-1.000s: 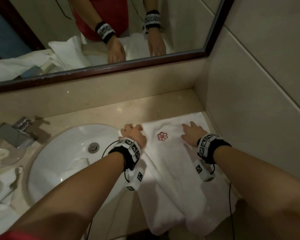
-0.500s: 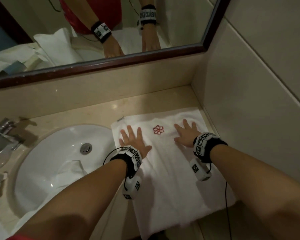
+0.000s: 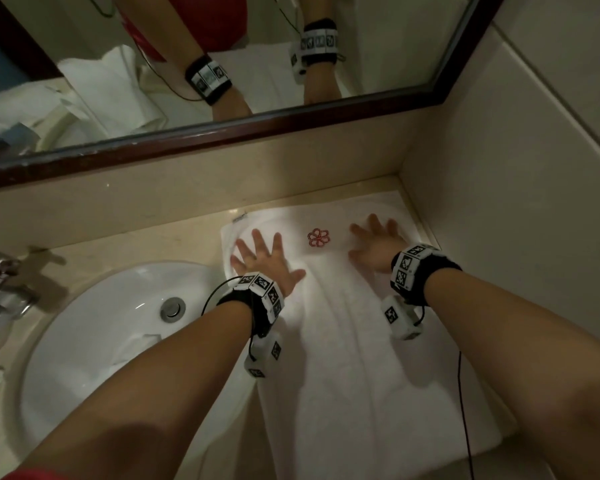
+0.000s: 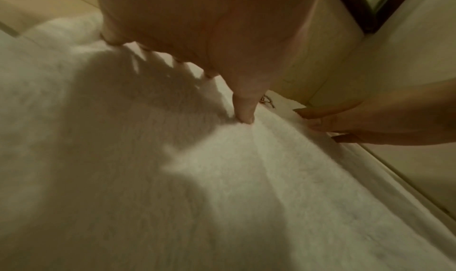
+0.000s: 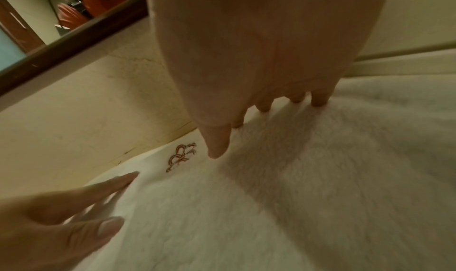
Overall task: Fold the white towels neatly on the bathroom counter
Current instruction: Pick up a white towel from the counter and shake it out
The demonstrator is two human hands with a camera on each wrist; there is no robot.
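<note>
Beige stone desk (image 3: 125, 237) under a dark-framed mirror (image 3: 222, 140) carries a white sink (image 3: 101, 323) and, right of it in the wall corner, a white towel (image 3: 354, 358) spread flat. Left hand (image 3: 262, 263) and right hand (image 3: 378, 242) press on it, fingers straight and splayed, either side of its red flower emblem (image 3: 318, 238).

- The tap (image 3: 4, 289) left of the sink (image 3: 118, 341) is cut by the picture edge.
- Towel (image 3: 343, 358) part under both forearms near the sink is hidden.
</note>
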